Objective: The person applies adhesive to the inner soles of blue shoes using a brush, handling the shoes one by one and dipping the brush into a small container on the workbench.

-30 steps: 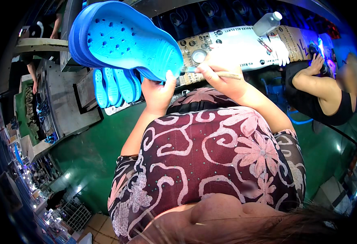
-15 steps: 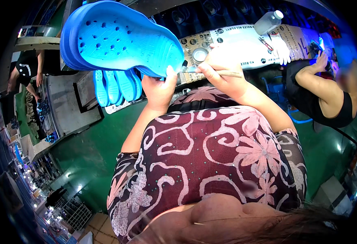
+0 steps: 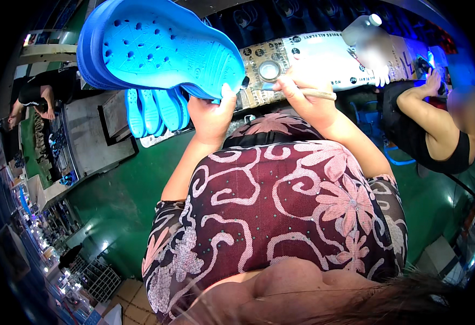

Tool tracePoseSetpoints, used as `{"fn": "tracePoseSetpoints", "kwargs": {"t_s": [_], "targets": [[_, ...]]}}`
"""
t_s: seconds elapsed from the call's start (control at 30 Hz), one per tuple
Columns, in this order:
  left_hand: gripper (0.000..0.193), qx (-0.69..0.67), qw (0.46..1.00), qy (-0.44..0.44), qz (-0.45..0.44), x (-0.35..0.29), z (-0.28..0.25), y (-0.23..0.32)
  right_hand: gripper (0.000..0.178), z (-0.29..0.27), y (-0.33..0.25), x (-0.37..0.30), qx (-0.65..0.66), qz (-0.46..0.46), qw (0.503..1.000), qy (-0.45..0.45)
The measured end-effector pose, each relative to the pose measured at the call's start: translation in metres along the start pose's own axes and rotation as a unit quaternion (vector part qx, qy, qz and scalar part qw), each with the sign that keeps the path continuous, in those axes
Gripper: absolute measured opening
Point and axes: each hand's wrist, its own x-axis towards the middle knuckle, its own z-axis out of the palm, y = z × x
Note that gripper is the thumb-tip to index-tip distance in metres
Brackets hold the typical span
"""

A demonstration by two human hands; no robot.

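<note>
- Since the earlier frame, the right hand and its thin brush have shifted right, so the brush tip now stands apart from the heel of the blue shoe sole; the sole itself has slid slightly far and left
- Blue shoe sole: held up on the far left, ahead of the body, its long axis running from the broad holed end at far left to the narrow heel at near right, so the heel points toward the right hand
- Between heel and right hand, the brush tip points left, just on the near side of a small round jar; whether it touches the jar I cannot tell
- Left hand: closed on the sole's heel end, thumb over the top, fingers mostly hidden beneath; of the two hands it is the nearer to the sole
- Right hand: fingers pinched round the brush, its handle sticking out to the right
- Jar and capped clear bottle stand on the covered worktop, with more blue soles near left
</note>
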Motion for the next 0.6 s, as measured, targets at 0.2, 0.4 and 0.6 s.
{"fn": "tracePoseSetpoints", "kwargs": {"t_s": [0.2,0.4,0.6], "targets": [[0.015,0.053,0.997,-0.038,0.032,0.017,-0.006,0.009,0.018,-0.009,0.012,-0.014,0.058,0.053,0.991,0.107],[0.054,-0.078,0.974,-0.207,-0.041,0.056,0.004,0.053,0.018,-0.041,0.027,-0.048,0.0,0.173,0.97,0.169],[0.073,-0.288,0.728,-0.538,-0.314,0.099,0.053,0.097,0.028,-0.063,-0.002,-0.069,-0.032,0.267,0.939,0.215]]}}
